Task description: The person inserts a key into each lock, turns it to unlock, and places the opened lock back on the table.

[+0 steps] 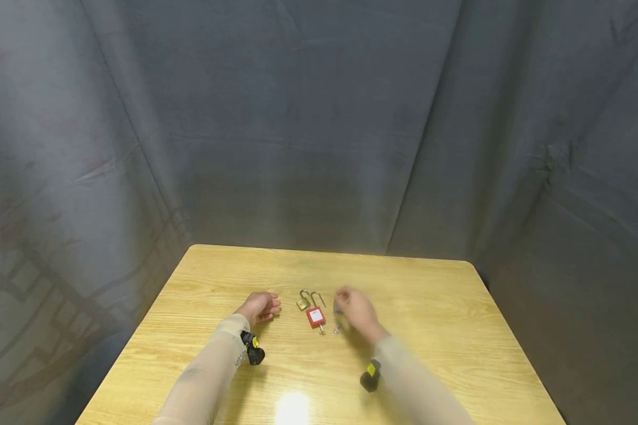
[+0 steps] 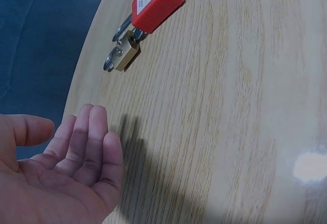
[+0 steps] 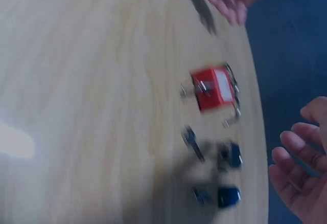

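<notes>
A red padlock [image 1: 316,317] lies on the wooden table [image 1: 436,307] with its shackle swung open, and a small brass padlock [image 1: 302,303] sits just beyond it. My left hand [image 1: 260,307] rests on the table to the left of both locks, palm up, fingers relaxed and holding nothing [image 2: 76,157]. In the left wrist view the red padlock [image 2: 156,3] and the brass padlock [image 2: 127,55] lie ahead of the fingertips. My right hand [image 1: 353,308] hovers to the right of the locks, blurred, fingers loosely bent and holding nothing [image 3: 299,170]. Below it lie keys with blue heads [image 3: 228,175] beside the red padlock [image 3: 213,88].
Grey cloth [image 1: 319,130] hangs behind and beside the table. A black wrist camera [image 1: 253,348] sits on my left forearm and another [image 1: 370,375] on my right. A light glare [image 1: 292,407] shines on the table near its front edge.
</notes>
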### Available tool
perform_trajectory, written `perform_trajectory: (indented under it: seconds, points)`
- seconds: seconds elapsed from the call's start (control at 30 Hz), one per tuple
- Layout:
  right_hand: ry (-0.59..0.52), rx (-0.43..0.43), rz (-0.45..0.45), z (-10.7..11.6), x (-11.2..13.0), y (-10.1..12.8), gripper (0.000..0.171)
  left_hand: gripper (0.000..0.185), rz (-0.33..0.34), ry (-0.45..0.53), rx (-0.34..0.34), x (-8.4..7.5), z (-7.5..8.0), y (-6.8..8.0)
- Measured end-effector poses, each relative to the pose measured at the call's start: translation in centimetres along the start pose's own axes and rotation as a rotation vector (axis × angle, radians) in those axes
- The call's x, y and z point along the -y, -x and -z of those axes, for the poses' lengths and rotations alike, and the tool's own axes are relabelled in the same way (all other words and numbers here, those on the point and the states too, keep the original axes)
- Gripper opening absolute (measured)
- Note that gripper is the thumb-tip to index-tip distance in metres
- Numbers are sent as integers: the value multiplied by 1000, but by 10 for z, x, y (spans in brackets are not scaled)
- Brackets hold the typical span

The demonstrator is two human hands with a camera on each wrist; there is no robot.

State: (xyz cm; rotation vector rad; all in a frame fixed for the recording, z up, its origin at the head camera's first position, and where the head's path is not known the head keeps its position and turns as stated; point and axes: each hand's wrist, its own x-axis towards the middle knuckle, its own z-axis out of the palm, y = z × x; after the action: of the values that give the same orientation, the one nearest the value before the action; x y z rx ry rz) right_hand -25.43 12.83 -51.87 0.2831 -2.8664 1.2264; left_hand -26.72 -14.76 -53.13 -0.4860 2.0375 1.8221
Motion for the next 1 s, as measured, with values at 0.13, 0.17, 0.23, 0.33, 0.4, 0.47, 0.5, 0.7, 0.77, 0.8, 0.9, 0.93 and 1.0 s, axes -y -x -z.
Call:
perform_trajectory:
  seconds: [0.13, 0.17, 0.23, 0.33, 0.4, 0.47, 0.5, 0.7, 0.77, 0.8, 0.9, 0.93, 1.0]
  points:
    - [-22, -67, -71, 21, -17, 2, 27, 40, 1, -1, 3, 2, 0, 1]
    - [-34, -76, -86, 26, -21, 3, 28, 40, -1, -4, 3, 2, 0, 2]
    - [-42, -91, -121, 34, -30, 6, 29, 39, -2, -5, 2, 3, 0, 1]
    - [-74, -90, -171, 43, -43, 9, 31, 39, -6, -3, 2, 4, 0, 1]
    - [-90, -83, -211, 48, -50, 12, 32, 39, -5, 1, 0, 5, 1, 1]
    - [-121, -71, -256, 50, -57, 15, 33, 39, -6, 1, -1, 5, 1, 1]
    - [-143, -63, -281, 51, -60, 16, 34, 39, -5, 3, -2, 5, 1, 2]
    - [-138, -49, -347, 52, -78, 22, 34, 39, -4, -7, -2, 5, 2, 4]
    - [-132, -41, -364, 52, -81, 24, 34, 39, -5, -11, 4, 5, 2, 5]
    - [-129, -36, -366, 53, -83, 25, 34, 40, -4, -13, 7, 4, 2, 5]
    - [-108, -23, -368, 54, -85, 26, 37, 39, -3, -16, 15, 5, 3, 5]
    - [-124, -12, -382, 54, -85, 26, 38, 39, -4, -16, 16, 5, 3, 5]
    - [-116, 0, -385, 55, -86, 26, 40, 39, -2, -14, 17, 5, 3, 5]
